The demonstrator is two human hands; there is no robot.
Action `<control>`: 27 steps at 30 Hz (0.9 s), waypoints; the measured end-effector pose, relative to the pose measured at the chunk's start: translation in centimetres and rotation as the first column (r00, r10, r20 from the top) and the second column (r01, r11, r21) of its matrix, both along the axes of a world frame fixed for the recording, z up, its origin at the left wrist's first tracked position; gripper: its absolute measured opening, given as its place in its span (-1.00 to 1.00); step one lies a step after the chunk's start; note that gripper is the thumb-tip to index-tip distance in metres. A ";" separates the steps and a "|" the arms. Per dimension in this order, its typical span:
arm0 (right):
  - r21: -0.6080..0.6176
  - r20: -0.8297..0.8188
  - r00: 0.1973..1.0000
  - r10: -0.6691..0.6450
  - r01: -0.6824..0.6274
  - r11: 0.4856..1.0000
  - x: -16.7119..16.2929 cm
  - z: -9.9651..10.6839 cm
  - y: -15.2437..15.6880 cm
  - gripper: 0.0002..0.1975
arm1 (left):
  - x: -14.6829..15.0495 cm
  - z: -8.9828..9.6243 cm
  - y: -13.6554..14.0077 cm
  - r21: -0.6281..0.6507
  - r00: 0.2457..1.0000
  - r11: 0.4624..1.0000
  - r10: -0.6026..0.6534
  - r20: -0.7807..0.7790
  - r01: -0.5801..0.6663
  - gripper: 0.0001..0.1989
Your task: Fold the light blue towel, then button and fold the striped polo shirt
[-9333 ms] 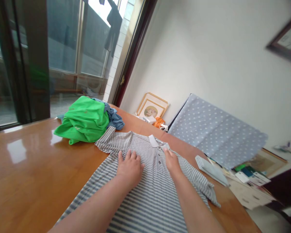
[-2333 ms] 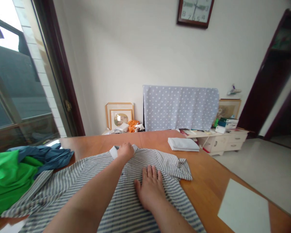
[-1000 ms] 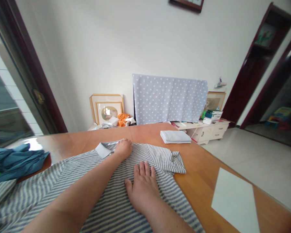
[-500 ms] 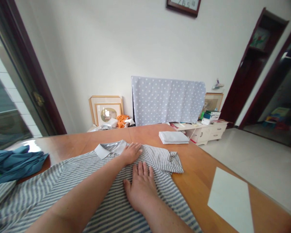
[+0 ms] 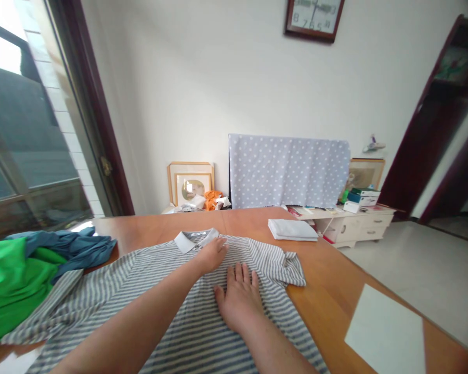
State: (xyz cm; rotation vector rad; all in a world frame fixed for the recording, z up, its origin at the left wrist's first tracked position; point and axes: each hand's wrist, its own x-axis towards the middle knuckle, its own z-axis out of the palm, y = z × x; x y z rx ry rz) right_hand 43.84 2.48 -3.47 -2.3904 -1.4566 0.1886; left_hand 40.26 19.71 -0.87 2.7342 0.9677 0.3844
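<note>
A grey-and-white striped polo shirt [image 5: 195, 317] is spread on the wooden table, its pale collar [image 5: 184, 242] toward the far side. My left hand [image 5: 212, 255] rests near the collar's right side, fingers loosely bent and holding nothing that I can see. Lower on the shirt's chest, my right hand [image 5: 242, 300] lies flat with its fingers spread. Beyond both hands, the shirt's right-side sleeve [image 5: 294, 269] has a folded, creased cuff. The other sleeve stretches out to the left.
Green cloth [image 5: 17, 285] and blue cloth [image 5: 88, 248] lie heaped at the left. A folded white cloth [image 5: 292, 229] sits near the table's far right edge. A white sheet [image 5: 388, 330] lies at the right. Past the table [image 5: 249, 217] stands a low white cabinet [image 5: 361, 228].
The view has swung left and up, showing more green cloth and the wall clock. My left hand's fingers look more bent than before; my right hand stays flat on the shirt.
</note>
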 end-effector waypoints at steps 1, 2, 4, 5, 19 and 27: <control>-0.009 0.007 1.000 0.002 -0.002 1.000 0.1 -0.1 0.0 -0.25 | -1.2 -0.1 -0.6 -0.005 1.000 1.000 -0.009 -0.006 0.009 -0.54; -0.017 0.013 1.000 0.005 -0.005 1.000 0.1 -0.1 0.1 -0.25 | -2.5 -0.3 -1.2 -0.009 1.000 1.000 -0.014 -0.013 0.013 -0.53; -0.031 0.025 1.000 0.013 -0.012 0.999 0.2 -0.3 0.2 -0.24 | -5.4 -0.7 -2.3 -0.016 1.000 1.000 0.005 -0.028 -0.006 -0.51; -0.038 0.032 0.999 0.015 -0.014 0.999 0.2 -0.3 0.2 -0.24 | -6.9 -0.9 -2.8 -0.019 0.999 0.999 0.031 -0.037 -0.032 -0.50; -0.151 0.160 0.987 0.002 0.023 0.988 1.0 -1.4 0.7 -0.23 | -21.7 -2.0 -7.8 -0.006 0.911 0.930 0.358 -0.204 -0.367 -0.26; -0.209 0.156 0.988 0.009 0.024 0.978 1.6 -1.1 0.8 -0.21 | -22.2 -1.8 -8.8 0.045 0.918 0.935 0.354 -0.179 -0.351 -0.19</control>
